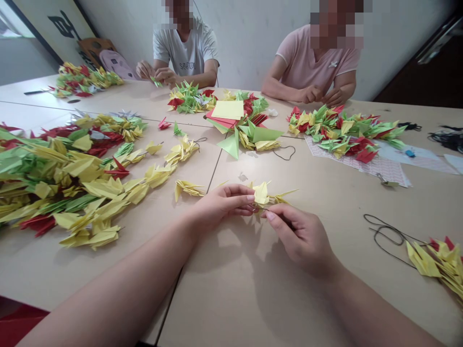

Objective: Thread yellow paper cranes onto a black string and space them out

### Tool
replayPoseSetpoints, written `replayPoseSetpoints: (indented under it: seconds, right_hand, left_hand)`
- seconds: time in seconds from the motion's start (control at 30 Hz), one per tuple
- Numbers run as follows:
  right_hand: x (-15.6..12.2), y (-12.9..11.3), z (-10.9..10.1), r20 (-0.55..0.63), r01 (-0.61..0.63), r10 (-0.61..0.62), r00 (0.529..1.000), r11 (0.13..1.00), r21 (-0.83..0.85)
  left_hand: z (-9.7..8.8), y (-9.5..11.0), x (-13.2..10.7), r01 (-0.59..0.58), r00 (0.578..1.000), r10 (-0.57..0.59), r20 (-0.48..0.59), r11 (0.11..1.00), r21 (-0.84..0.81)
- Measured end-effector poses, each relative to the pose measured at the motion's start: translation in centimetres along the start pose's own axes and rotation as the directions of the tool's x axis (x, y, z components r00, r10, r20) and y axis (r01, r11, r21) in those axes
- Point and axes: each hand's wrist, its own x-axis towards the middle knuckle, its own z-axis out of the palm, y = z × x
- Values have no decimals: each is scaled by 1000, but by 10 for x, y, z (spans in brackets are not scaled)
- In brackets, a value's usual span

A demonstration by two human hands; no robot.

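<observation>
Just above the table, my left hand (227,207) pinches a yellow paper crane (261,193) between thumb and fingers. My right hand (300,236) is closed beside it, thumb against forefinger, on a thin dark cord (265,209) that runs to the crane's underside. Whether a needle is on the cord is too small to tell. More yellow folded paper (284,196) shows just behind my fingers. Left of my left hand lies a small bundle of yellow cranes (188,189). A black cord (388,231) trails from yellow and red cranes (434,262) at the right edge.
A large heap of strung paper cranes (83,168) covers the left side. Paper squares (227,110) sit on cranes mid-table. Another crane pile (347,127) rests on printed sheets (361,168). Across the table sit two people, one in a white shirt (186,50), one in pink (300,65).
</observation>
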Motion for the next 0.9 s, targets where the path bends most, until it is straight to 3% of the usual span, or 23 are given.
replayPoseSetpoints:
  seconds: [0.2, 0.9]
  right_hand:
    - [-3, 2, 3, -22, 44, -46, 999, 995, -87]
    - [-2, 2, 2, 14, 223, -225, 974, 952, -210]
  left_hand:
    - [1, 0, 0, 3, 999, -4, -44, 1000, -21]
    - [1, -1, 0, 6, 1000, -7, -28, 1000, -15]
